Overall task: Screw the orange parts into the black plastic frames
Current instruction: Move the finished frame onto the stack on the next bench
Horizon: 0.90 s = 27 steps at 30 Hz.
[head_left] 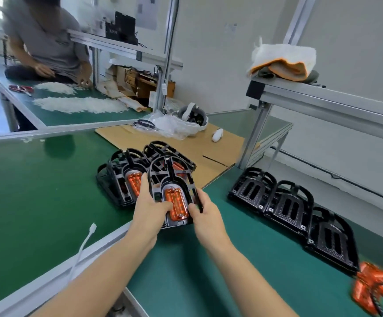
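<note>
A green bench mat [37, 202] carries a cardboard sheet [209, 147] at the back, a row of three empty black frames [286, 207] along the right, and a pile of fitted frames [126, 170] at centre, just behind the hands. Held frame [174, 179], tilted up over the near edge of that pile: left hand [149, 204] grips its left side with the thumb laid across toward the orange part [176, 204] seated in it, right hand [205, 211] pinches the right edge, fingers curled. Loose orange parts [378, 291], blurred, lie at the far right, beside the last empty frame.
</note>
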Available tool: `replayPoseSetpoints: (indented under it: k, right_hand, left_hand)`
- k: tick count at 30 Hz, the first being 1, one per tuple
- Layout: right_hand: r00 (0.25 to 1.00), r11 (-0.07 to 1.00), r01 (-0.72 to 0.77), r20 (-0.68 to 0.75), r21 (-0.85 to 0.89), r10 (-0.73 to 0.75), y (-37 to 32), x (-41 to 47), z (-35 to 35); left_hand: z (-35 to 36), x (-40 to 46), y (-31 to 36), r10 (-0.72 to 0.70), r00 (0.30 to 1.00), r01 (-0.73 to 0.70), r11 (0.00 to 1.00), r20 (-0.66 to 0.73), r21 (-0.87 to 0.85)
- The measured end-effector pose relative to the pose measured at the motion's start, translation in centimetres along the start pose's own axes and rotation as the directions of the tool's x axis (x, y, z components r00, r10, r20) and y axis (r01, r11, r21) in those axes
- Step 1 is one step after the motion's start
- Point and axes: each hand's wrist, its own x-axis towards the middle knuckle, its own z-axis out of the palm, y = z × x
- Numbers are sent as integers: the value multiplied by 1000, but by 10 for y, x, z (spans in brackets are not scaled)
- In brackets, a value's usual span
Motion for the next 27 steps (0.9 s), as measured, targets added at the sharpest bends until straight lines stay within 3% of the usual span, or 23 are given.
replayPoseSetpoints:
  k: [6, 14, 20, 27]
  right_hand:
    - [995, 992, 100, 18, -71, -99, -26, 21, 33]
    - [984, 981, 118, 149, -153, -96, -48, 47, 82]
    - [961, 959, 171, 253, -226, -112, -47, 42, 109]
    - [936, 865, 269, 326, -424, -131, -39, 40, 119]
  left_hand:
    - [-26, 27, 18, 61, 993, -57, 998, -96, 41]
    - [-72, 60, 32, 46, 956, -44, 999, -289, 13]
    - [-110, 65, 24, -10, 934, 13, 1000, -357, 4]
    - [-154, 67, 10, -133, 908, 115, 991, -397, -69]
